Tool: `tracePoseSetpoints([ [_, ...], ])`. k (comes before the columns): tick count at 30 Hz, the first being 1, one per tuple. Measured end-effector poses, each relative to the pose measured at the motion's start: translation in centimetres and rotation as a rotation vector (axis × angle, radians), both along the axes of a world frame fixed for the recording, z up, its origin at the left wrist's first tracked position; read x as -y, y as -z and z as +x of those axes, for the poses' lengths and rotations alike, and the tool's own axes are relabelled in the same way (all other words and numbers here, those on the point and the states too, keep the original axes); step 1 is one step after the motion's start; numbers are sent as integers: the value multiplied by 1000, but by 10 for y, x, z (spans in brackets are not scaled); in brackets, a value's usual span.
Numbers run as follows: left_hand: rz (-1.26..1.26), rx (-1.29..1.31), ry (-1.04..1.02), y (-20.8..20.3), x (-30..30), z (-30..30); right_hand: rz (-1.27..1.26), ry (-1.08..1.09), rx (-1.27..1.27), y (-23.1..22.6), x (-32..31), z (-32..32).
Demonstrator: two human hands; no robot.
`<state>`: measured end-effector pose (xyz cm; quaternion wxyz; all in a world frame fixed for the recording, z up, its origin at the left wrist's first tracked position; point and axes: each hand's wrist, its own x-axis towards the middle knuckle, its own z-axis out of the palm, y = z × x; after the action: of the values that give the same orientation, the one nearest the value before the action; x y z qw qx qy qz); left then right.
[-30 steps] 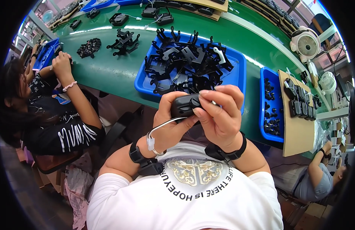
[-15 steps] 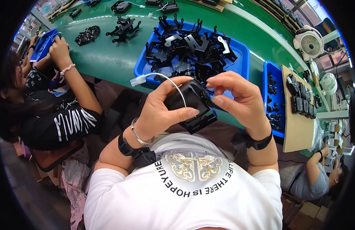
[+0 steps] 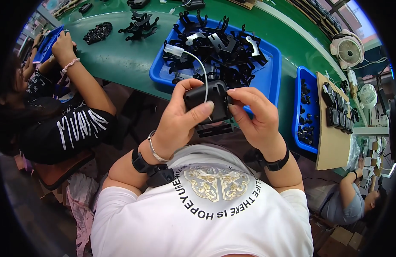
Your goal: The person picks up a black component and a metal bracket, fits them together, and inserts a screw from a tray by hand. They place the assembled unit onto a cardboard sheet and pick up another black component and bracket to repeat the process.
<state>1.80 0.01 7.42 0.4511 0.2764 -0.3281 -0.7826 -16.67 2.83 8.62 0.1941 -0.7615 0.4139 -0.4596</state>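
A black plastic housing (image 3: 213, 99) with rounded corners is in my left hand (image 3: 177, 116), whose thumb presses on its face. From the housing a white cable (image 3: 205, 77) runs up to a white plug (image 3: 174, 50) that hangs free above the blue tray. At the lower end of the housing sits a black bracket (image 3: 216, 130). Thumb and forefinger of my right hand (image 3: 254, 112) pinch at the housing's right edge; what small part lies between them is hidden.
A blue tray (image 3: 273, 81) of black and silver brackets lies ahead on the green table (image 3: 116, 58). Loose brackets (image 3: 139, 26) and a heap of small black parts (image 3: 98, 33) lie left. Right are another blue tray (image 3: 297, 107) and cardboard (image 3: 328, 150) bearing housings. Co-workers sit at both sides.
The housing has turned more upright, and its plug has swung up and right over the tray. My right hand has moved down and left, its fingers now against the housing's edge.
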Motion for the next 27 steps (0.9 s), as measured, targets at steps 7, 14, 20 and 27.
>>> tracePoseSetpoints([
  [7, -370, 346, 99, 7, -1, 8, 29, -60, 2, -2, -2, 1],
  [14, -599, 458, 178, 12, 7, 6, 47, -42, -59, 0, -6, -3],
  [20, -407, 301, 221, 9, 5, 6, -40, -34, -26, 8, -7, -3],
  [27, -305, -7, -64, 7, -1, -5, 88, -14, 159, 13, -9, -6],
])
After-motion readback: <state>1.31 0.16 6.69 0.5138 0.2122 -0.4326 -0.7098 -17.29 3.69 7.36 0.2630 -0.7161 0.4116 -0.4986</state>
